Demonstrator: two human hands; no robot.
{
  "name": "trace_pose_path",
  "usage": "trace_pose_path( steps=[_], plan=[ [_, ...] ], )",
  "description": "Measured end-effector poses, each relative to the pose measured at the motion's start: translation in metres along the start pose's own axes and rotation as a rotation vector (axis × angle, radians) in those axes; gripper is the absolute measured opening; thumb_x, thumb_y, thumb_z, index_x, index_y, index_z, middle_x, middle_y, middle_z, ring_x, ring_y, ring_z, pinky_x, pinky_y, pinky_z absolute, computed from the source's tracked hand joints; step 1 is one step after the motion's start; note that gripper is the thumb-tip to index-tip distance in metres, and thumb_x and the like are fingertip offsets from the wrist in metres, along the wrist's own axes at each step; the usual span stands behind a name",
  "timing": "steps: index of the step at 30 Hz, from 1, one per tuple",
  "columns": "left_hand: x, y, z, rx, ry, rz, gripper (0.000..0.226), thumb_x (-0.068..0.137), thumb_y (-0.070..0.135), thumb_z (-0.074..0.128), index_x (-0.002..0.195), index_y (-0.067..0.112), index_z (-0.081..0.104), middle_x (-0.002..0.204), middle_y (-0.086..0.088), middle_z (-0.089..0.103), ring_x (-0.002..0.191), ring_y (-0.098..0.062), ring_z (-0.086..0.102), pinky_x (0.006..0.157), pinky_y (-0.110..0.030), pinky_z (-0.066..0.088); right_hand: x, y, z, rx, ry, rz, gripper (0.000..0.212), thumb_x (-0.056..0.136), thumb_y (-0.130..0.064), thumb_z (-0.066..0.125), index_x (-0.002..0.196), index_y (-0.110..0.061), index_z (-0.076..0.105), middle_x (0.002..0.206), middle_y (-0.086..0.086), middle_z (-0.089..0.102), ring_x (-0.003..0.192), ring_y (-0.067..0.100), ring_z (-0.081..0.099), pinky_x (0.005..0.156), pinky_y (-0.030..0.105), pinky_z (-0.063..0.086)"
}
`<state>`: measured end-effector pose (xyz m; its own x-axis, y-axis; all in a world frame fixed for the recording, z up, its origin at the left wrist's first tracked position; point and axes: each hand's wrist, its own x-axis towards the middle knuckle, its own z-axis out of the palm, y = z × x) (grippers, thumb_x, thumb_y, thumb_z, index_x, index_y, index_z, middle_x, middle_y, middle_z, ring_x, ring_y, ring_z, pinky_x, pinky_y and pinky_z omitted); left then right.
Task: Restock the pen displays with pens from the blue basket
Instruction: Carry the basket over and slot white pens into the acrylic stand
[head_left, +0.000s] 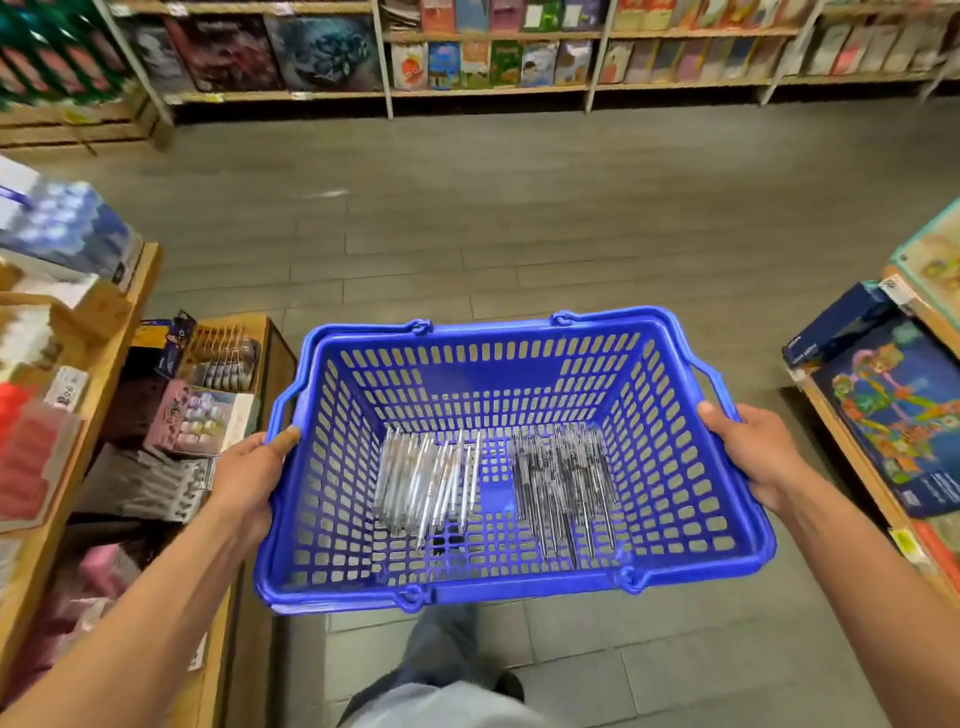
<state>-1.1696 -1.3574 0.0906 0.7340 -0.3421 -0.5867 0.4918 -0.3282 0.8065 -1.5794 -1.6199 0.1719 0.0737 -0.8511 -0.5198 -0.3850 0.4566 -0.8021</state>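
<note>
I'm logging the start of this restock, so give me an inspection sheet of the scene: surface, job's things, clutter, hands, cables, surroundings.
Surface: grey tiled floor; the basket is carried above it, not set down.
Job's things: blue basket, handles folded down; pale pens bundled left of its middle, dark pens right of it, the two bundles apart. No pen display identified.
Clutter: nothing seen in the basket besides pens.
Hands: left hand grips the basket's left rim; right hand grips its right rim.
Cables: nothing seen.
Surroundings: wooden shelves of boxed goods at left, boxed sets at right, bookshelves across the aisle.
</note>
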Motion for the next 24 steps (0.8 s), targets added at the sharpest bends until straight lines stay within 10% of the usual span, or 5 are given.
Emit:
trace_pose_path(
  steps=[24],
  plan=[
    [0.296,0.203,0.102,-0.112,0.293,-0.024,0.019,0.091,0.021,0.069,0.076,0.012,0.062,0.07,-0.016,0.069,0.049,-0.024,0.063,0.059,-0.042,0.058,0.383,-0.275,0.256,-0.172,-0.27,-0.092,0.026,0.094,-0.027,0.062,0.092,-0.002,0.068,0.066,0.013,0.072,0.05,0.023,0.067,0.051,0.039,0.058]
  ],
)
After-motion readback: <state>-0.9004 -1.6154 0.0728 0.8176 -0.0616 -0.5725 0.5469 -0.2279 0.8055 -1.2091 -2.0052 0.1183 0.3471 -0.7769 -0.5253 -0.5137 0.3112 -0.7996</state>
